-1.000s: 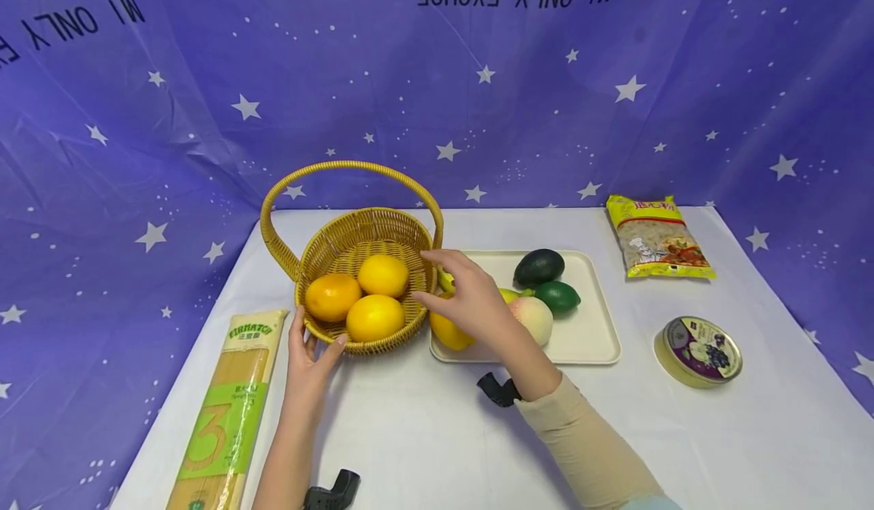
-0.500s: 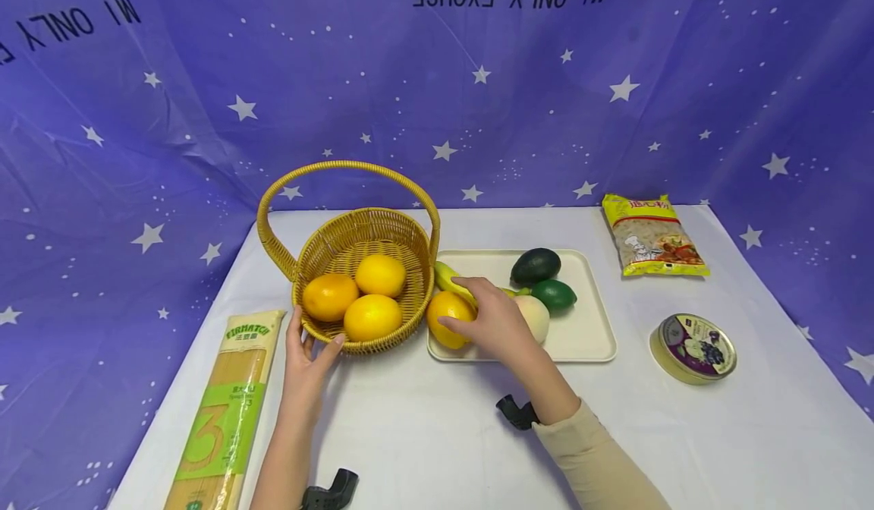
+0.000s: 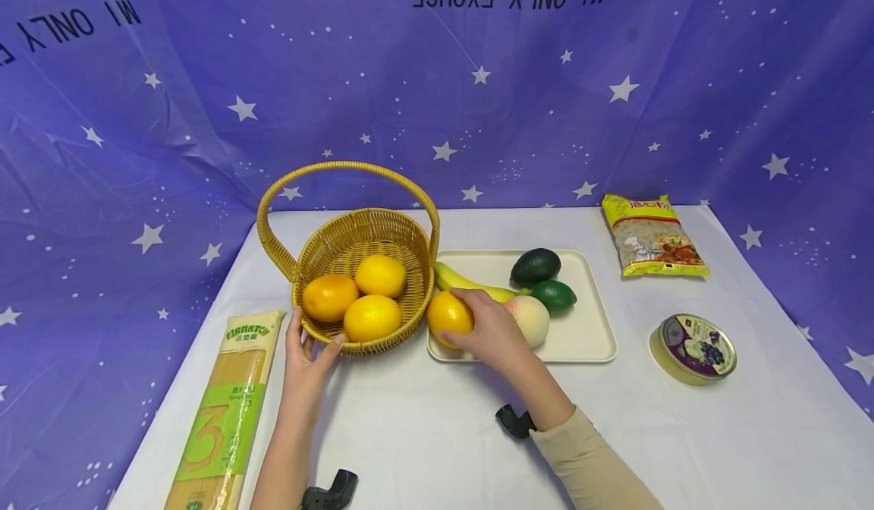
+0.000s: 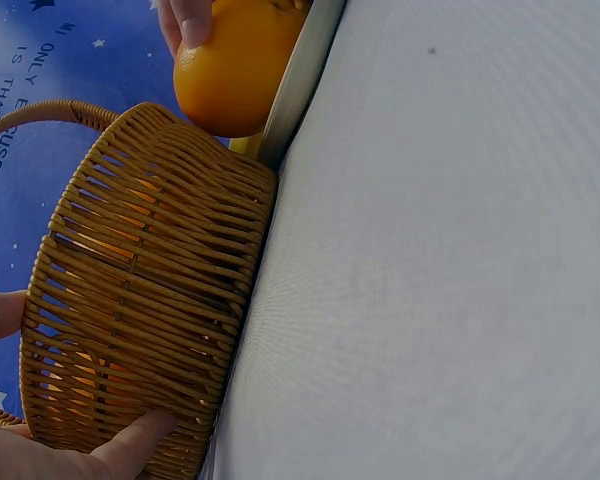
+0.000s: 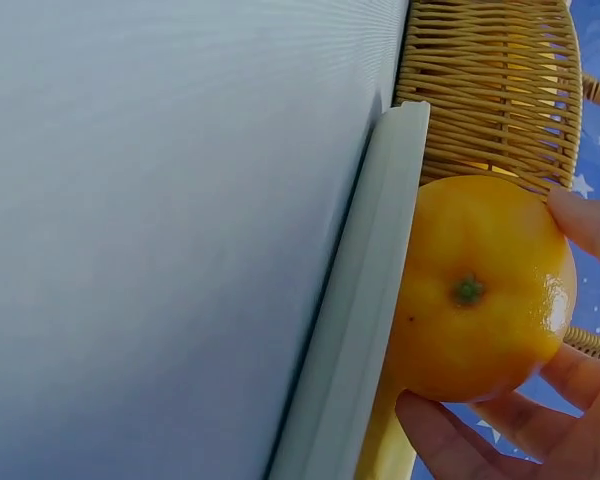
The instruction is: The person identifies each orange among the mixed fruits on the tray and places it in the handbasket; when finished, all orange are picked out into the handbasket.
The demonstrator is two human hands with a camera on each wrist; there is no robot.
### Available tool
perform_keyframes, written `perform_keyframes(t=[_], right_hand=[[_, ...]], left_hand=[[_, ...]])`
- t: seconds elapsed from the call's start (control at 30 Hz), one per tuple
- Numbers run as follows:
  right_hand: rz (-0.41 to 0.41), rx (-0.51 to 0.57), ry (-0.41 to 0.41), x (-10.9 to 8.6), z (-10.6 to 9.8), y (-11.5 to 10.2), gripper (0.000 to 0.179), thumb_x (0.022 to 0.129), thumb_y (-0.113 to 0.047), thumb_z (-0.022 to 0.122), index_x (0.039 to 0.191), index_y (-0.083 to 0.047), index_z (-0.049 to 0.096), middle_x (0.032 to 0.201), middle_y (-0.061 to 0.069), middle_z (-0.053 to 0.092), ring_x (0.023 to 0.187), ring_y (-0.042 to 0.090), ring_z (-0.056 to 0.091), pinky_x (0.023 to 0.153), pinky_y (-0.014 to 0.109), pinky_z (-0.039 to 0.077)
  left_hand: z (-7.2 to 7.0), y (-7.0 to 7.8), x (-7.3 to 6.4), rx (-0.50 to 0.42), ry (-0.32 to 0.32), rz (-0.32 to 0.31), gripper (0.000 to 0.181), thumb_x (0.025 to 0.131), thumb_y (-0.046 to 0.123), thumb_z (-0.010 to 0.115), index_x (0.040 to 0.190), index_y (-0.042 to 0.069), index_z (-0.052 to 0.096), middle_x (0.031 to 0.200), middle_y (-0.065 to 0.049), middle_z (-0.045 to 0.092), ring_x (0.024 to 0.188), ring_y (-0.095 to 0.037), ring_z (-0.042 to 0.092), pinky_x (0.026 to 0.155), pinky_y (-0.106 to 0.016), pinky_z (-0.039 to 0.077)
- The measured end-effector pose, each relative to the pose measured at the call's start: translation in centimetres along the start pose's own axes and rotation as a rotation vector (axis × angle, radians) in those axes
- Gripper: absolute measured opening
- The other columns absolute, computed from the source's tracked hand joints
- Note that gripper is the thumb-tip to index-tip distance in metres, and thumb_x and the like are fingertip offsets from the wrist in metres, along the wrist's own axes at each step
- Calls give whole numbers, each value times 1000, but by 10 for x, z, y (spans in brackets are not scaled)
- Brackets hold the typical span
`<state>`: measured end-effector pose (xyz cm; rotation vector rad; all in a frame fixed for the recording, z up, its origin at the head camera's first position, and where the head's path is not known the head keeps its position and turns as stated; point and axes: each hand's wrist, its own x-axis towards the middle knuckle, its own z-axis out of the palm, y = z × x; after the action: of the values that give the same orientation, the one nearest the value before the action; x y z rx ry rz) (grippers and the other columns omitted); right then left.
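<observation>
In the head view, a wicker basket (image 3: 369, 225) with a tall handle holds three yellow-orange fruits, one of them a lemon-yellow one (image 3: 373, 318) at the front. My left hand (image 3: 303, 373) holds the basket by its near left side, thumb and fingers spread against the weave. Just right of the basket, my right hand (image 3: 497, 332) grips an orange (image 3: 448, 317) at the left end of the cream tray (image 3: 592, 343). The right wrist view shows fingers and thumb round the orange (image 5: 480, 270), its green stem spot facing the camera.
On the tray lie a banana (image 3: 471, 286), a peach (image 3: 531, 320), a dark avocado (image 3: 536, 267) and a green lime (image 3: 554, 296). A spaghetti pack (image 3: 218, 419) lies at left. At right are a yellow food bag (image 3: 655, 237) and a round tin (image 3: 693, 349).
My right hand has moved from the basket's right rim back down to the tray and closed round the orange. The left hand stays on the basket.
</observation>
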<state>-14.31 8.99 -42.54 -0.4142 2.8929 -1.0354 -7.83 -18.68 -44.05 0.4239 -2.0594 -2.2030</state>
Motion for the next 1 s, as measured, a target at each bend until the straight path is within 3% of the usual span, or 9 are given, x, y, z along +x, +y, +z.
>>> perform_keyframes(t=[0.53,0.73,1.0], right_hand=[[-15,-3,50,-1,-3,-2,70,73,-39,79,135,-15,57,130,5,57,118,24,53,97,44,42],[-51,8,93,-6,-20,-10,70,72,-38,81,134,-17,57,129,2,58,115,24,55,93,46,43],[-166,133,120,-3,-43,-30,67,74,-34,81,134,-20,56,129,-2,56,109,19,57,87,38,51]], left_hand=[[0,-1,0,-5,-1,-7,93,93,10,63,155,32,-3,160,3,-13,145,-20,-1,114,-44,21],[0,-1,-1,-4,1,-4,93,93,10,64,156,31,-2,160,3,-12,146,-22,0,114,-45,22],[0,0,-1,-11,-2,-5,93,93,10,63,155,31,-3,160,3,-13,145,-21,-1,114,-44,21]])
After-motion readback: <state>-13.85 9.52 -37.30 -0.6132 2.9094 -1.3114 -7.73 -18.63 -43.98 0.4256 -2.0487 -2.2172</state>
